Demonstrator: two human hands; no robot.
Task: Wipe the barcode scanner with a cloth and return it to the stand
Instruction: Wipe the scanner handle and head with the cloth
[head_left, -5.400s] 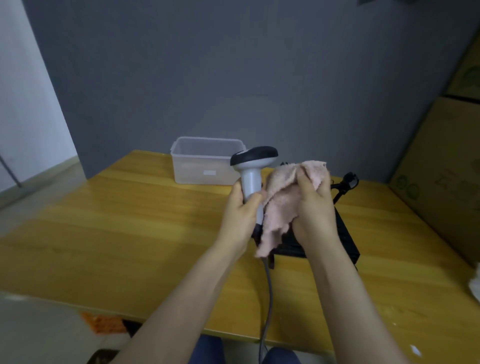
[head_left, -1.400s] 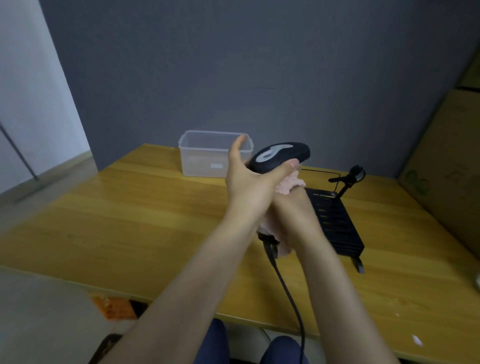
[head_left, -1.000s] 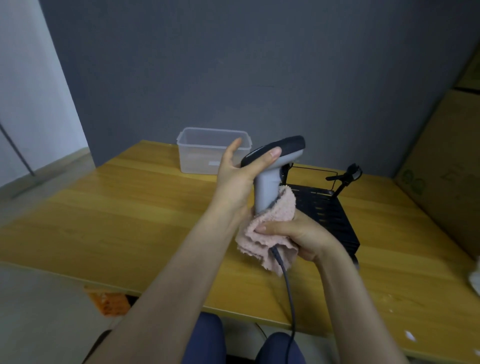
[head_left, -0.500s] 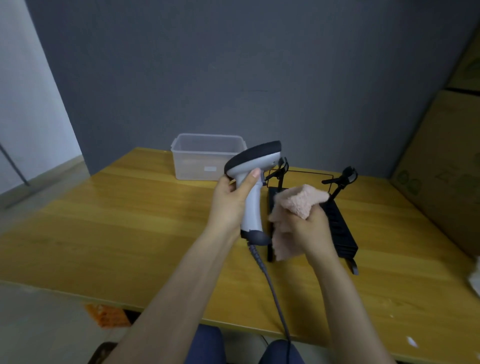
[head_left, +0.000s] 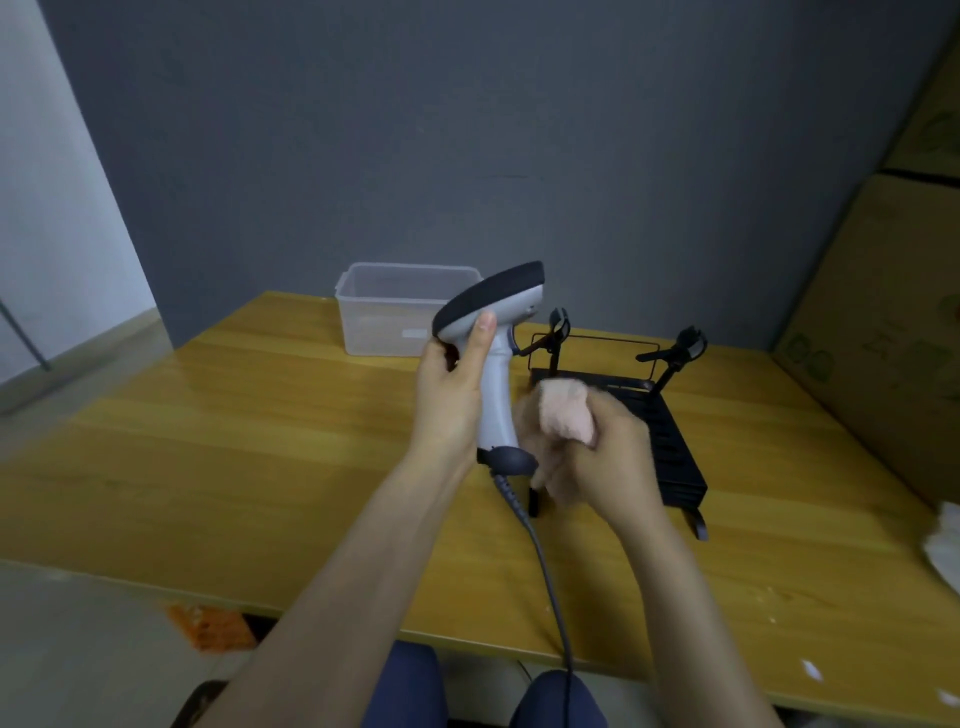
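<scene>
The grey barcode scanner (head_left: 496, 332) with a black top is held upright above the table, and my left hand (head_left: 451, 395) grips its handle with the thumb up near the head. Its grey cable (head_left: 545, 566) hangs from the handle's base toward my lap. My right hand (head_left: 592, 457) is closed on a bunched pink cloth (head_left: 563, 410), held just right of the handle; the hand is blurred. Behind both hands the black stand (head_left: 670, 447) sits on the table, with two upright clips at its far end.
A clear plastic box (head_left: 387, 317) stands at the back of the wooden table (head_left: 208, 457), against the grey wall. Cardboard boxes (head_left: 878, 332) rise along the right side. Something white (head_left: 943, 545) lies at the table's right edge.
Over the last second my left hand moved from the scanner's head to its handle. My right hand with the cloth came off the handle's base and now sits beside the handle, a little lower.
</scene>
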